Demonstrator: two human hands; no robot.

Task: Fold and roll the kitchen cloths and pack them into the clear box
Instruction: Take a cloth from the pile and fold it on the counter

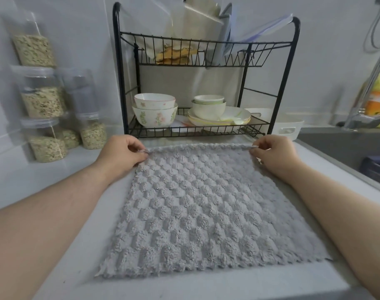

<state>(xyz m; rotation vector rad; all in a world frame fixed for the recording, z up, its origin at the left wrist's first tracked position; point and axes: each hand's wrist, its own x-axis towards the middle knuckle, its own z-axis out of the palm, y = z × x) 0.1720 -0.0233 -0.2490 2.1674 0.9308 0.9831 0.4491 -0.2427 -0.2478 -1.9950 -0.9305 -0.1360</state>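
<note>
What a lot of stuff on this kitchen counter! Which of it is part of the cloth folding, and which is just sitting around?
In the job: grey cloth, spread flat on the counter; left hand and right hand, each pinching a far corner.

Just lying about: dish rack, bowls, plates, grain jars, white basket, tap.

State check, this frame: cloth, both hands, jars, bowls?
Grey checkered fluffy cloth: unfolded, spread flat on the white counter.
Left hand: pinching the cloth's far left corner.
Right hand: pinching its far right corner.
Clear plastic jars: stacked, part-filled with grain.
Floral ceramic bowls: nested upright on the black wire rack.
</note>
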